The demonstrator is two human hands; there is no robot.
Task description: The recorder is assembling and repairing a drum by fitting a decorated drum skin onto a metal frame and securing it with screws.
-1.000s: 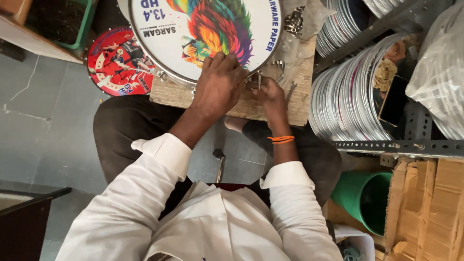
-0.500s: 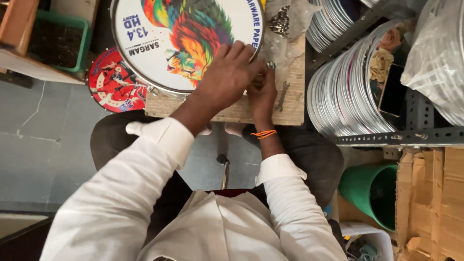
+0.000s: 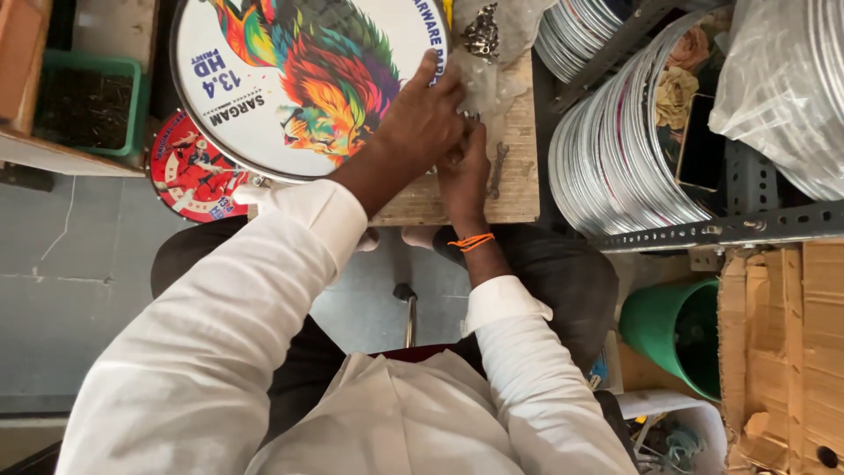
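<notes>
The left hand [image 3: 420, 123] pressed flat on the rim of the printed drum head [image 3: 308, 84], which lay on the wooden worktop [image 3: 519, 189]. The right hand [image 3: 463, 163] pinched a small fitting at that rim, its grip closed. A spanner [image 3: 498, 169] lay just beside. Steady downward pressure would likely keep the rim from shifting.

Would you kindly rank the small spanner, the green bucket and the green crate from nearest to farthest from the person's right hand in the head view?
From the right hand:
1. Small spanner, just beside it on the wooden board.
2. Green bucket, lower right on the floor.
3. Green crate, far on the left side.
</notes>
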